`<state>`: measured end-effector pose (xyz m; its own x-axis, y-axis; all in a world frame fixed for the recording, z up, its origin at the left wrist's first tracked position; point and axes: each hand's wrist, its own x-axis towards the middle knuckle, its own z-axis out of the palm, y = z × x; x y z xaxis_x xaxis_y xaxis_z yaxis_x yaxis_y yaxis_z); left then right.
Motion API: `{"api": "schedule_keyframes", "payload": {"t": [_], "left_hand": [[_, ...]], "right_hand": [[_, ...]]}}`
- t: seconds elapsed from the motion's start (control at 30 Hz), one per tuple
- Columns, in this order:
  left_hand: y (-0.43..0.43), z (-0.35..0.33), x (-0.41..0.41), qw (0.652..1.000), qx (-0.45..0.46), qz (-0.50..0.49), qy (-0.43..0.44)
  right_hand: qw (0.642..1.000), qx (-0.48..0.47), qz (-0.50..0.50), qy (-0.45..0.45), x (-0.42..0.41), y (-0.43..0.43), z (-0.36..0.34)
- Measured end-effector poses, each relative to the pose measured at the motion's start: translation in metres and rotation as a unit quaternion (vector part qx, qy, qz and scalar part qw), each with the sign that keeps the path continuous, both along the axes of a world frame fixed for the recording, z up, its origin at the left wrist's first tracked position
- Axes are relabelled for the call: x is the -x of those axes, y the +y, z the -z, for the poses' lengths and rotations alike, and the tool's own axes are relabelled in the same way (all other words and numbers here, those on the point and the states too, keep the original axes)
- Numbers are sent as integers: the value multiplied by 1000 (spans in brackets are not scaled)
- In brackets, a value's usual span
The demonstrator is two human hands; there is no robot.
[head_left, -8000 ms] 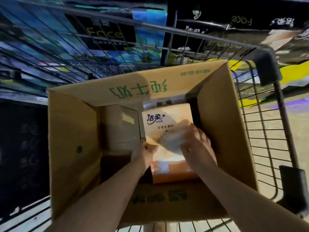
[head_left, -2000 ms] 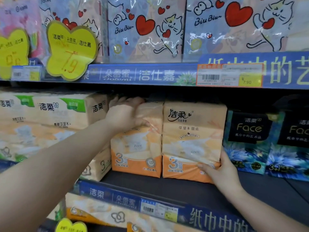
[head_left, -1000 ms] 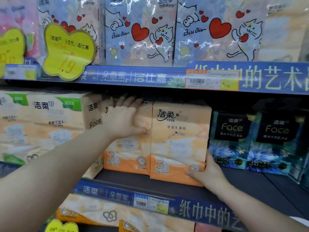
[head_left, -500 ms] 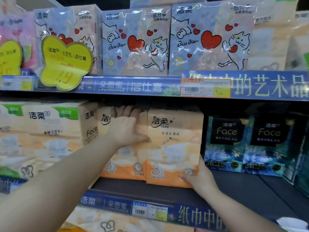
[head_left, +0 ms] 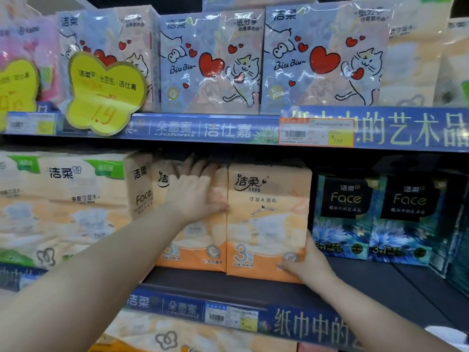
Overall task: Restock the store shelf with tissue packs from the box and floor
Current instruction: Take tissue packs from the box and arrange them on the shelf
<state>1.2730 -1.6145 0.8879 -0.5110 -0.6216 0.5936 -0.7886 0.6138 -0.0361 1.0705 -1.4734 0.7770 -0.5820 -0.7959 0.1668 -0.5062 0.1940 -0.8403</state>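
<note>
Two orange tissue packs stand upright side by side on the dark middle shelf. My right hand grips the lower right corner of the right orange pack. My left hand lies flat, fingers spread, against the front of the left orange pack, covering its upper half. The two packs touch each other. The box is out of view.
Large beige packs fill the shelf to the left. Dark blue "Face" packs stand to the right, set further back. Cat-and-heart packs line the shelf above, with a yellow price tag. More packs sit below.
The two orange packs have been pushed slightly further back on the shelf. Both hands keep their places on the packs. The view has dropped a little.
</note>
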Motion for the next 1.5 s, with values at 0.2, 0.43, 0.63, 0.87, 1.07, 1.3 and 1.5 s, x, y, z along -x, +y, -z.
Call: {"api": "schedule_keyframes", "payload": {"t": [0.2,0.43,0.63,0.87,1.07,1.3,1.5], "left_hand": [[-2,9,-11,1000,16,8,-2],[5,27,-32,998,27,60,6],[21,52,-44,985,18,170,-17],[61,96,-78,976,-34,198,-88],[104,127,-129,978,-96,116,-145],[191,183,-190,954,-234,-8,-190],[256,245,-277,918,-329,-89,-203]], "right_hand": [[1000,-12,20,6,-4,5,-7],[994,7,49,98,-31,26,-23],[965,-30,44,257,-74,50,-11],[915,-123,-40,383,-132,67,5],[913,-179,-116,347,-165,87,23],[887,-218,-207,349,-205,130,70],[862,-263,-306,307,-275,158,116]]}}
